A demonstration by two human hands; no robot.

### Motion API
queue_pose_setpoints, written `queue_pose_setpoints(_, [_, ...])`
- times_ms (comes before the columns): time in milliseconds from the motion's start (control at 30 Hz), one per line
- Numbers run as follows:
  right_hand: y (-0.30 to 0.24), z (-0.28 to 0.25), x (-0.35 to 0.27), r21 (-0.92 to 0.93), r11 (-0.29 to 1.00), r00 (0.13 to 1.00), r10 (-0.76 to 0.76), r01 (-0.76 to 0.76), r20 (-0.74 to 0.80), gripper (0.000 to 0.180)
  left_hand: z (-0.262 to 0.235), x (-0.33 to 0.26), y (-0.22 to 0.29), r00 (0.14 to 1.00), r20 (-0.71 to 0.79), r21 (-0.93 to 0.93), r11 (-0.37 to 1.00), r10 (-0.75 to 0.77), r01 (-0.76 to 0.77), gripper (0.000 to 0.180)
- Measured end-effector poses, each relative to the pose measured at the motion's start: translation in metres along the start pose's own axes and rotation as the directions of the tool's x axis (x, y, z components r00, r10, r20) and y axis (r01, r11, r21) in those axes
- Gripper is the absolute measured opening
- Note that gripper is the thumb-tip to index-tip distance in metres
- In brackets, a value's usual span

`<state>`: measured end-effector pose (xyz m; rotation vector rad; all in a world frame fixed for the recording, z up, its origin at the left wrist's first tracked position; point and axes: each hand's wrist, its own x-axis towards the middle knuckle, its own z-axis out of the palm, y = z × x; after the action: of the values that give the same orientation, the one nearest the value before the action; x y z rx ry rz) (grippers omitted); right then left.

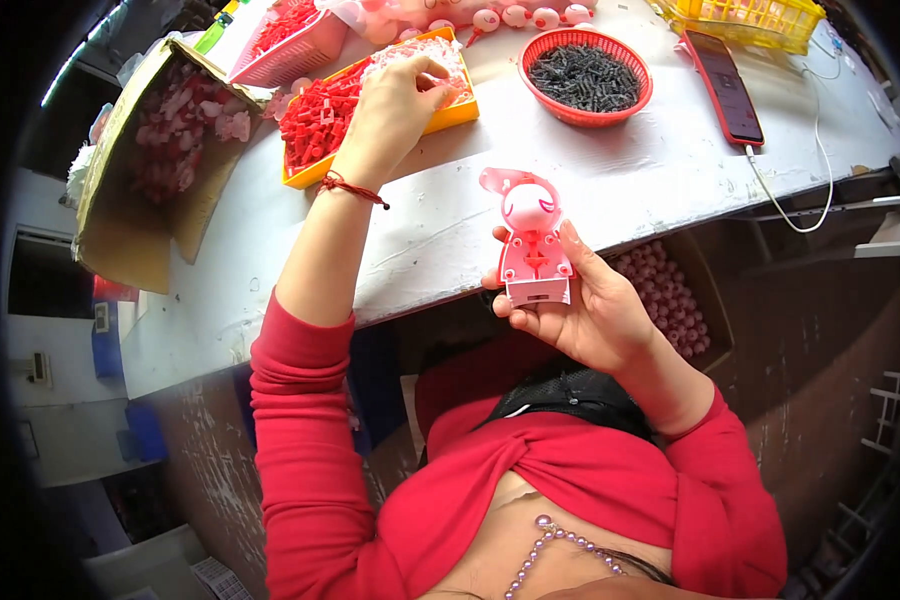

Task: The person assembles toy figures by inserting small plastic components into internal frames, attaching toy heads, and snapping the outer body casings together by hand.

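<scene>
My right hand (610, 310) holds a pink plastic toy figure (536, 255) by its lower part, palm up. The figure has a round white-and-pink head, and its body lies open with red parts set inside. Over the yellow-orange tray (455, 117), my left hand (395, 110) has its fingertips pinched together at the pale pink parts (448, 55). Whatever those fingertips hold is too small to make out. Small red plastic parts (315, 118) fill the other side of that tray.
A red round basket (587, 118) of small black pieces stands beyond the figure. A phone (725, 90) lies at the right on a white cable. To the left, a cardboard box (120, 200) holds pink parts. A yellow basket (760, 25) sits at the far right.
</scene>
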<state>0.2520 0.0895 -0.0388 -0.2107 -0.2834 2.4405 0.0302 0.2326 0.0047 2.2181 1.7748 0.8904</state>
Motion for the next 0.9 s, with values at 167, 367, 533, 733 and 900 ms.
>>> queue_pose_setpoints(167, [0.003, -0.004, 0.001, -0.018, 1.000, 1.000, -0.025, 0.025, -0.012, 0.054, -0.005, -0.008, -0.011, 0.996, 0.012, -0.104, 0.991, -0.084, 0.085, 0.016])
queue_pose_setpoints(367, [0.011, -0.006, 0.012, -0.047, 0.999, 0.999, -0.008, 0.006, -0.038, 0.055, -0.008, -0.013, -0.018, 0.999, -0.026, -0.096, 0.994, 0.044, -0.047, 0.016])
queue_pose_setpoints(533, [0.009, -0.008, 0.023, -0.085, 0.996, 0.999, -0.005, 0.001, -0.052, 0.055, -0.014, -0.021, -0.022, 0.994, -0.106, -0.123, 0.992, -0.026, 0.013, 0.015])
queue_pose_setpoints(733, [-0.003, -0.003, 0.049, -0.080, 0.992, 0.995, -0.100, 0.101, 0.019, 0.045, -0.018, -0.045, -0.011, 0.973, -0.228, -0.392, 0.912, 0.034, -0.124, 0.015])
queue_pose_setpoints(900, [-0.009, -0.010, 0.070, -0.112, 0.986, 0.992, -0.124, 0.127, 0.030, 0.044, -0.020, -0.079, 0.024, 0.974, -0.206, -0.526, 0.829, 0.091, -0.189, 0.020])
